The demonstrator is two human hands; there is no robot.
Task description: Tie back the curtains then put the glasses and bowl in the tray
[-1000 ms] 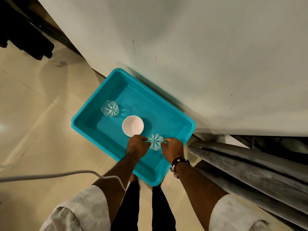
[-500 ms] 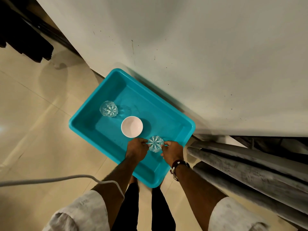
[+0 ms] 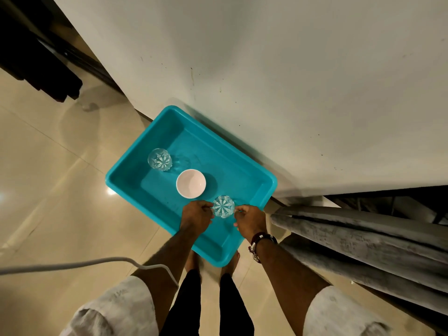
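Observation:
A teal tray point(image 3: 225, 161) lies on the tiled floor against a white wall. In it stand a cut-glass tumbler point(image 3: 159, 159) at the far left and a white bowl point(image 3: 191, 183) in the middle. A second cut-glass tumbler point(image 3: 223, 206) is upright at the near side of the tray. My left hand point(image 3: 196, 214) grips its left side and my right hand point(image 3: 251, 220), with a bracelet on the wrist, grips its right side with the fingertips. The grey curtains point(image 3: 363, 234) hang gathered at the right.
The white wall point(image 3: 291, 81) rises just behind the tray. A grey cable point(image 3: 72, 264) crosses the floor at the left, near my left arm. Dark furniture point(image 3: 36, 57) stands at the far left. My bare feet touch the tray's near corner.
Both hands stay on the near tumbler in almost the same spot in the tray. The bowl and the far tumbler have not moved.

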